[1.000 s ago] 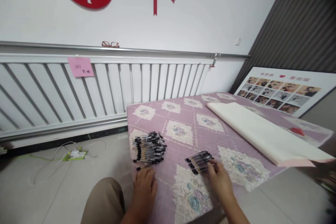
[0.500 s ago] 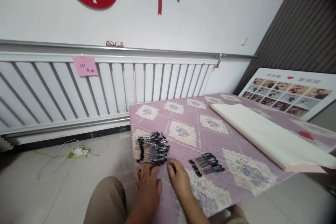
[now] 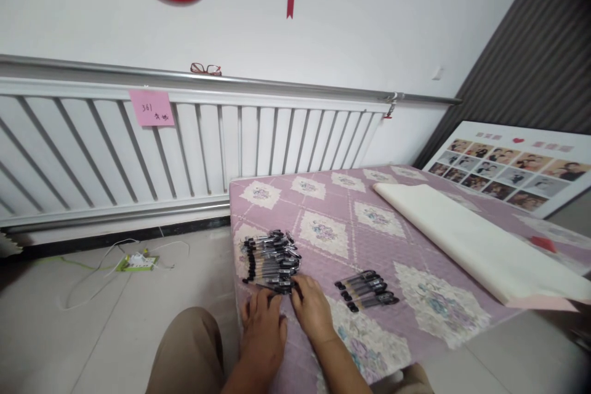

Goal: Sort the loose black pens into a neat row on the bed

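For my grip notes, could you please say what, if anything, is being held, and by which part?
It cannot be told: the right hand is at the right end of the pile's nearest pen, the left hand close beside it.

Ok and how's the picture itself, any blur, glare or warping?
Head view: soft light, small bright glints on the larger pen pile; same view: radiator slats slanting at left, probably lens distortion; top-right corner very dark; photo board heading unreadably blurred.

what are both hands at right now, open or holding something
Left hand: fingers bent at the near side of the larger pen pile; grip cannot be told.
Right hand: fingertips at the pile's near right corner; grip cannot be told.
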{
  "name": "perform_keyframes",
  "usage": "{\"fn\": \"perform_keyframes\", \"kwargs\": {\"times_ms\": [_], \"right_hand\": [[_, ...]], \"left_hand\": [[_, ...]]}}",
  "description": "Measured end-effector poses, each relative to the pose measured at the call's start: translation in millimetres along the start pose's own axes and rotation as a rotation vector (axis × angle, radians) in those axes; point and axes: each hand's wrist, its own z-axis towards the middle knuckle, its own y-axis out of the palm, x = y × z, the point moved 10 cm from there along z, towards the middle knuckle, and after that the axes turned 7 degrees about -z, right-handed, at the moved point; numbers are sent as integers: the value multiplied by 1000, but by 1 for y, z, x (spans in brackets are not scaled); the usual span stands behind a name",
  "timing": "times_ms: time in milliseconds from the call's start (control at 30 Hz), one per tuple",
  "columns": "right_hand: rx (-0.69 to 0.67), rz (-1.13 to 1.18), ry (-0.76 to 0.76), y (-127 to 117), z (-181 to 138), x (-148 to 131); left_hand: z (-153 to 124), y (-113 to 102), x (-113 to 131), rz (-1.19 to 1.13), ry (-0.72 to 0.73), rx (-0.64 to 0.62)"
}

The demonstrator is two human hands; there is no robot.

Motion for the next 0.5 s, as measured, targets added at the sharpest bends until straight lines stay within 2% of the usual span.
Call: {"fn": "perform_keyframes", "kwargs": {"times_ms": [267, 500], "right_hand": [[-35, -28, 1, 1, -6, 0], [43, 57, 53, -6, -14, 11]], "left_hand": [[-1, 6, -4, -6, 9, -10], [0, 5, -2, -62, 39, -14]]}}
